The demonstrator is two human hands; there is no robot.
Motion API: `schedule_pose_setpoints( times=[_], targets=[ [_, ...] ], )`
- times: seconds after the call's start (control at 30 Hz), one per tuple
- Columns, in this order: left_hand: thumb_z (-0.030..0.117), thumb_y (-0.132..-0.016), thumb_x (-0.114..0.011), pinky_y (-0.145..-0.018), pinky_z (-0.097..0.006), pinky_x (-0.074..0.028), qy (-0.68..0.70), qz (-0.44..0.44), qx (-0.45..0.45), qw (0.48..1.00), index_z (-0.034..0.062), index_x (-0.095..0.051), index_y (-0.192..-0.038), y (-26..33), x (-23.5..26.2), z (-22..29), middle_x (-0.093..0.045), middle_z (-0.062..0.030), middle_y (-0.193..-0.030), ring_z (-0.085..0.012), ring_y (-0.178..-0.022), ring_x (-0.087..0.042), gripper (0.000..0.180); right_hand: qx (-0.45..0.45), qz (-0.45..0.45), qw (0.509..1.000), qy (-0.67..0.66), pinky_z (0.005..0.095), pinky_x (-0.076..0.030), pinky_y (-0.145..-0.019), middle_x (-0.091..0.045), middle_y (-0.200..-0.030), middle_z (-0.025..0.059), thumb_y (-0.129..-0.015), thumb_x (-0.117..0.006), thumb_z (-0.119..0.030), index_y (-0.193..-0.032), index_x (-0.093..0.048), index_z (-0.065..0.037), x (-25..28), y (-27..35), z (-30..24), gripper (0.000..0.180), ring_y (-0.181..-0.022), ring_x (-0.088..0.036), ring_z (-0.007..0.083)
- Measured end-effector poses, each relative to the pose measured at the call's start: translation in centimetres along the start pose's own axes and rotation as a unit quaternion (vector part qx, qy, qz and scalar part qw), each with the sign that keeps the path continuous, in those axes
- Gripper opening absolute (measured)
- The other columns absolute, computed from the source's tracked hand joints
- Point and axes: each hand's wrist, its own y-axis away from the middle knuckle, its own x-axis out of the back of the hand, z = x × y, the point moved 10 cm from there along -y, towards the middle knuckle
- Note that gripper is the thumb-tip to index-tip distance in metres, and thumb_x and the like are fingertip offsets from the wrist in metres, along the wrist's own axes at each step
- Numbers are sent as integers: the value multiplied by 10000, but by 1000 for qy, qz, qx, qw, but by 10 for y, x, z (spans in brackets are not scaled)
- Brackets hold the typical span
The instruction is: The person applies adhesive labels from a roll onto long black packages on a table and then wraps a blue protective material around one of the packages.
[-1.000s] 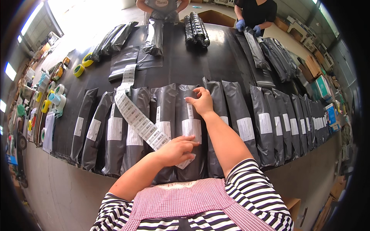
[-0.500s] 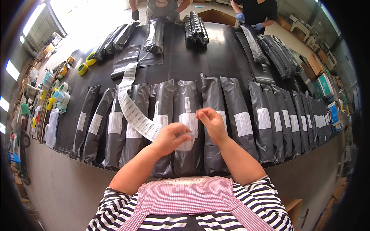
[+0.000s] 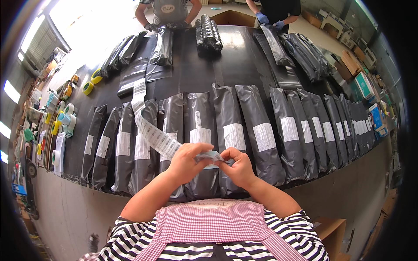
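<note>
A long strip of white barcode labels (image 3: 153, 135) runs from the far side of the dark table, over the grey bags, into my left hand (image 3: 187, 163). That hand is closed around the strip near its end. At the loose end, my right hand (image 3: 237, 167) pinches the strip between thumb and fingers, close beside the left. Beneath both hands lies a row of grey plastic mailing bags (image 3: 200, 102), each long and narrow, most showing a white label. The bag in the middle also bears a small narrow barcode sticker (image 3: 197, 119) above its larger label.
Two people stand across the table (image 3: 244, 65), with gloved hands at more dark bags. A stack of black bubble-wrapped rolls (image 3: 209, 34) lies at the far edge. Yellow tape rolls (image 3: 88, 88) sit at the left. An open cardboard box (image 3: 333, 232) stands behind me at right.
My right hand has come down to the strip's loose end and now pinches it, beside my left hand. The view has shifted slightly, and the person at far left has leaned toward a bag.
</note>
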Motion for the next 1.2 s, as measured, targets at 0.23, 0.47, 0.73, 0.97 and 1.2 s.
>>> schedule_pose_setpoints(
  times=[0.23,0.47,0.73,0.97,1.2],
  targets=[
    [207,-836,-756,-813,-431,-456,-67,-16,31,997,89,-654,-878,6,-8,-11,-678,-75,-838,-313,-845,-641,161,-24,-15,999,20,290,-540,-820,-735,-936,119,-902,-706,-45,-1050,-596,-15,-8,-1,6,186,-922,-713,171],
    [276,-834,-764,-824,-439,-451,-89,-89,223,967,82,-605,-819,9,-8,-48,-669,-80,-828,-313,-847,-635,251,181,84,970,136,371,-546,-834,-732,-974,127,-862,-724,-20,-901,-645,-38,17,-8,-21,90,-945,-708,277],
    [306,-967,-588,-1219,-507,-217,-311,-184,-56,931,31,-670,-1064,-40,-88,-64,-629,-157,-1348,-308,-1425,-423,303,-40,135,971,-191,236,-479,-699,-688,-830,25,-901,-715,-38,-908,-674,-11,108,-105,53,50,-752,-607,71],
    [273,-965,-584,-1215,-522,-222,-232,-308,29,922,28,-643,-953,-47,-111,-69,-666,-185,-1218,-342,-1279,-556,253,-57,26,993,-98,243,-498,-749,-687,-884,13,-876,-704,3,-943,-664,-26,100,-143,84,84,-805,-621,77],
    [178,-895,-674,-1114,-473,-391,-83,-164,-177,967,8,-593,-909,-49,-102,24,-576,-174,-1384,-350,-1345,-488,189,-44,-8,999,-8,287,-514,-763,-696,-858,28,-837,-695,-37,-904,-664,-17,98,-146,86,77,-825,-629,108]
  ],
)
